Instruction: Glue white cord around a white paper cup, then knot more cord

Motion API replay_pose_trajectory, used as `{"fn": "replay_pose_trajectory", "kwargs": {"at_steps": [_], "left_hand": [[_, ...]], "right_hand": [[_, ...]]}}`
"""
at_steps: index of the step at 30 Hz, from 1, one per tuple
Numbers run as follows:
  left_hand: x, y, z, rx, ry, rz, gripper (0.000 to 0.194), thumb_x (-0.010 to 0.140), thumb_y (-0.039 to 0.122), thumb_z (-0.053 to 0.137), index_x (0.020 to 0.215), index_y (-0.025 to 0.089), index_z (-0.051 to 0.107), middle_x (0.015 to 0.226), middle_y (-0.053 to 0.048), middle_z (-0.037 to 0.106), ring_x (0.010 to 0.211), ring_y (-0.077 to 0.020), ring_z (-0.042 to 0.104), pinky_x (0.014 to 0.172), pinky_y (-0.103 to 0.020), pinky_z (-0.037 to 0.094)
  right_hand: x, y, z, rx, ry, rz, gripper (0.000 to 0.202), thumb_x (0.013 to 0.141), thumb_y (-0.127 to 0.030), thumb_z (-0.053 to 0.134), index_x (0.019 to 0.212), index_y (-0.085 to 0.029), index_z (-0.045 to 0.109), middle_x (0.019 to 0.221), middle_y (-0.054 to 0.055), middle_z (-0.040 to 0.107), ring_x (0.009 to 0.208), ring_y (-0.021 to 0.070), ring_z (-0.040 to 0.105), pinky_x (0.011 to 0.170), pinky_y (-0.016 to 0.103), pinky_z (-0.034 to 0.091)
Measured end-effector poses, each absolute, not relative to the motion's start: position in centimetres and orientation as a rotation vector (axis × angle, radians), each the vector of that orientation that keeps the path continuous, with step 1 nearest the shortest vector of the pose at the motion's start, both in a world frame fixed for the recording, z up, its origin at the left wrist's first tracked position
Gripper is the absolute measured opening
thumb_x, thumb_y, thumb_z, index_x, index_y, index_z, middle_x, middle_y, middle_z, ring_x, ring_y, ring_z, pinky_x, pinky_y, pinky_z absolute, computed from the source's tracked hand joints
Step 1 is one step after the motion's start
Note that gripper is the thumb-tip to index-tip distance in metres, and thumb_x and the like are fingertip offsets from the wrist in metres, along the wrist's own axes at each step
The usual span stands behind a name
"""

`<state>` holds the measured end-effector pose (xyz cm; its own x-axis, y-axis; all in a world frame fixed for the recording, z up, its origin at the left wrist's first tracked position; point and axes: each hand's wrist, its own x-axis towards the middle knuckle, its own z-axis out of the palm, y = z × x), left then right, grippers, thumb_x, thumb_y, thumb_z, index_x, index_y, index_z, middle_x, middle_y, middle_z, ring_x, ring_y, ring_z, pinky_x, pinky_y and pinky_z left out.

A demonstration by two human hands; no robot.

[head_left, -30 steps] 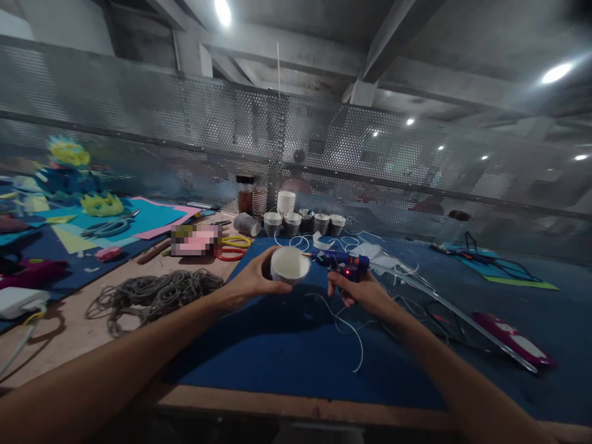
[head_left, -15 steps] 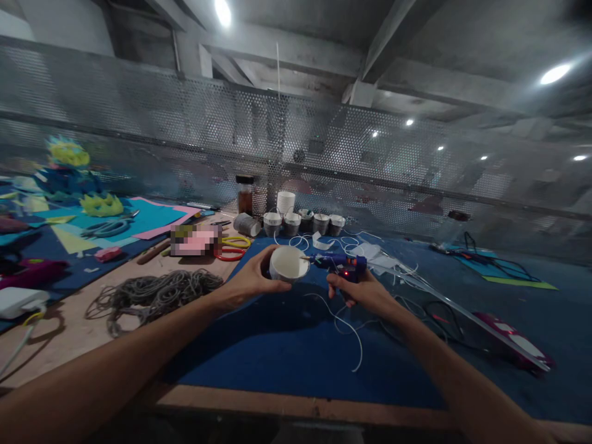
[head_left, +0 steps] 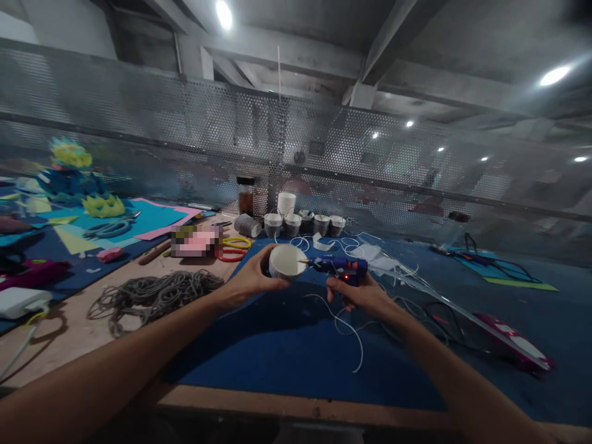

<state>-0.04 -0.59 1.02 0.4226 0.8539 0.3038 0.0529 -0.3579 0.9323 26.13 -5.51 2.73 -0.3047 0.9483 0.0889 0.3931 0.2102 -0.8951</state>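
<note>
A white paper cup (head_left: 285,269) is tilted with its mouth toward me, and my left hand (head_left: 253,275) grips it from the left side. My right hand (head_left: 355,290) is closed around the handle of a blue glue gun (head_left: 340,265), which shows a small red light. The gun's nozzle points left and reaches the cup's rim; whether it touches cannot be made out. Both are held above a blue mat (head_left: 287,345). A loose white cord (head_left: 356,336) lies curled on the mat below the glue gun.
Cord-wrapped cups (head_left: 292,226) and a stack of white cups (head_left: 287,202) stand at the back, beside a dark-lidded jar (head_left: 245,196). Grey cord (head_left: 161,296) lies heaped on the left, near red-handled scissors (head_left: 231,254). A purple power strip (head_left: 511,339) is at right.
The cup has shifted very slightly left, and the glue gun's nozzle sits marginally lower against it. Both hands keep their grips.
</note>
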Motion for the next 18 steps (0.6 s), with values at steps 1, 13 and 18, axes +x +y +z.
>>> {"fn": "replay_pose_trajectory", "kwargs": {"at_steps": [1, 13, 18], "left_hand": [[-0.05, -0.52, 0.98, 1.718, 0.785, 1.061, 0.073, 0.059, 0.028, 0.084, 0.123, 0.018, 0.051, 0.118, -0.009, 0.063, 0.11, -0.0257, 0.057, 0.097, -0.037, 0.043], [0.05, -0.55, 0.69, 1.6, 0.788, 1.087, 0.073, 0.058, 0.027, 0.085, 0.125, 0.017, 0.055, 0.115, -0.01, 0.066, 0.109, -0.0273, 0.058, 0.096, -0.04, 0.043], [0.14, -0.8, 0.84, 1.601, 0.802, 1.066, 0.074, 0.058, 0.027, 0.085, 0.125, 0.016, 0.056, 0.116, -0.01, 0.067, 0.109, -0.0275, 0.059, 0.094, -0.039, 0.045]], "right_hand": [[26.15, -5.48, 2.72, -1.234, -1.804, 1.058, 0.041, 0.083, -0.059, 0.062, 0.074, -0.019, 0.064, 0.075, 0.004, 0.069, 0.045, 0.0071, 0.046, 0.046, 0.024, 0.041], [26.31, -5.39, 2.22, -1.226, -1.749, 1.019, 0.045, 0.087, -0.06, 0.057, 0.072, -0.018, 0.067, 0.056, -0.001, 0.055, 0.047, 0.0083, 0.047, 0.054, 0.024, 0.043], [26.04, -5.41, 2.27, -1.22, -1.769, 1.013, 0.045, 0.087, -0.06, 0.057, 0.071, -0.019, 0.067, 0.051, -0.002, 0.052, 0.046, 0.0094, 0.047, 0.054, 0.025, 0.042]]}}
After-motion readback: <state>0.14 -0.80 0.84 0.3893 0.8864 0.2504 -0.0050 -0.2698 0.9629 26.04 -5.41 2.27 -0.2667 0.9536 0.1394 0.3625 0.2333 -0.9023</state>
